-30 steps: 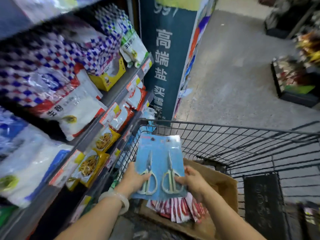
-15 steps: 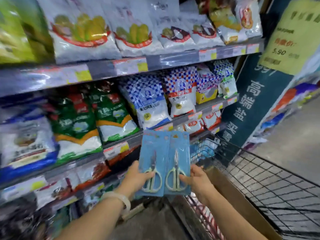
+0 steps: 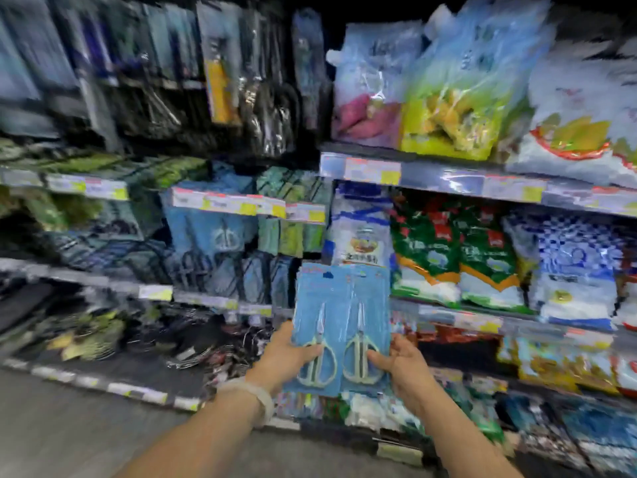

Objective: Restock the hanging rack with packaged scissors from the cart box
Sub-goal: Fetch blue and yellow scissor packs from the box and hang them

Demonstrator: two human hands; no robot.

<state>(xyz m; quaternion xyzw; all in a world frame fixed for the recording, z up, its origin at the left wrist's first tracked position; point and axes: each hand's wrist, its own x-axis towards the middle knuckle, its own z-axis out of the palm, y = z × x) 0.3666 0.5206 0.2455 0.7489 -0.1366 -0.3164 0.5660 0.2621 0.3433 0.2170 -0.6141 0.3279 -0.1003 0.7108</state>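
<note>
Scissors packs (image 3: 341, 326), two blue cards side by side with pale-handled scissors on each, sit upright between my hands in front of the shelving. My left hand (image 3: 287, 353) pinches the lower left edge of the left card, thumb lying across its front near the scissor handle. My right hand (image 3: 401, 362) grips the lower right edge of the right card, fingers curled onto the front beside the handle loops. A pale bangle (image 3: 255, 396) circles my left wrist.

Behind the cards, to the left, I see the hanging rack (image 3: 220, 236) with more blue scissors cards and dark utensils, all heavily blurred, so I cannot tell which hook is which. Yellow-and-white price tags (image 3: 241, 205) run along its rails. To the right, shelves (image 3: 448, 182) carry bagged goods: green-and-red bags (image 3: 455, 257) and a blue-checkered bag (image 3: 579, 260) on the middle level, and larger clear bags (image 3: 458, 98) above. The grey floor (image 3: 69, 439) shows at lower left.
</note>
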